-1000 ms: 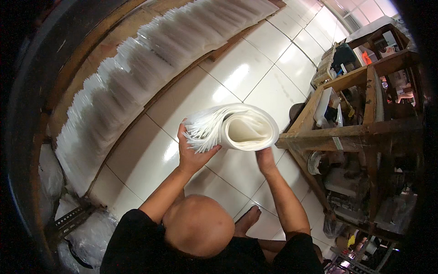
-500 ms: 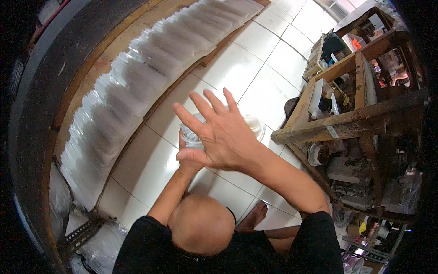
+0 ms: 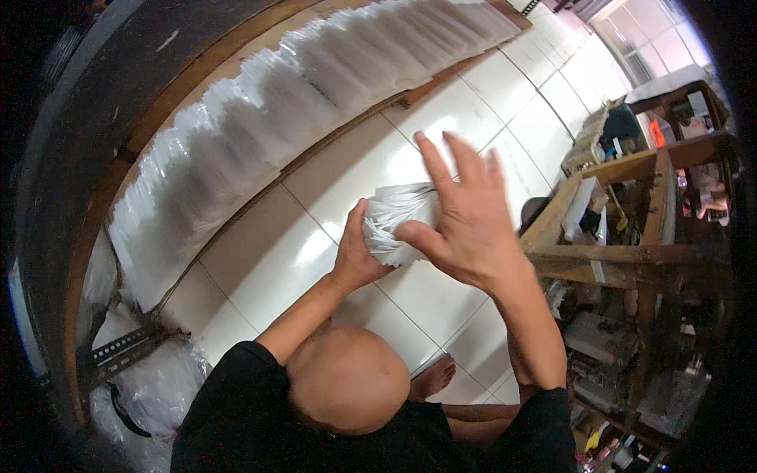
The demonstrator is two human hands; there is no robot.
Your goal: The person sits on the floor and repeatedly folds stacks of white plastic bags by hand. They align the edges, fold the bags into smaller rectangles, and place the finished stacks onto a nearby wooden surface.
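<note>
My left hand point(image 3: 359, 256) is wrapped round the near left side of a thick bundle of thin white sheets or bags point(image 3: 393, 214), its layered edges fanned out. Over the right side of that bundle is my right hand point(image 3: 475, 225), fingers spread and a little blurred, the thumb reaching toward the layered edges. Whether that thumb touches the bundle I cannot tell. The right hand hides the bundle's right end.
A long overlapping row of white translucent bags point(image 3: 260, 110) lies on a wooden board at the left. A wooden rack point(image 3: 607, 256) loaded with odds and ends stands at the right. Clear plastic wrapping point(image 3: 177, 366) lies at lower left. White floor tiles point(image 3: 315, 189) stretch between.
Both hands have shifted right in the picture with the bundle. The right hand has moved off to the bundle's right side, so the left hand and the layered edges now show. The view has also turned.
</note>
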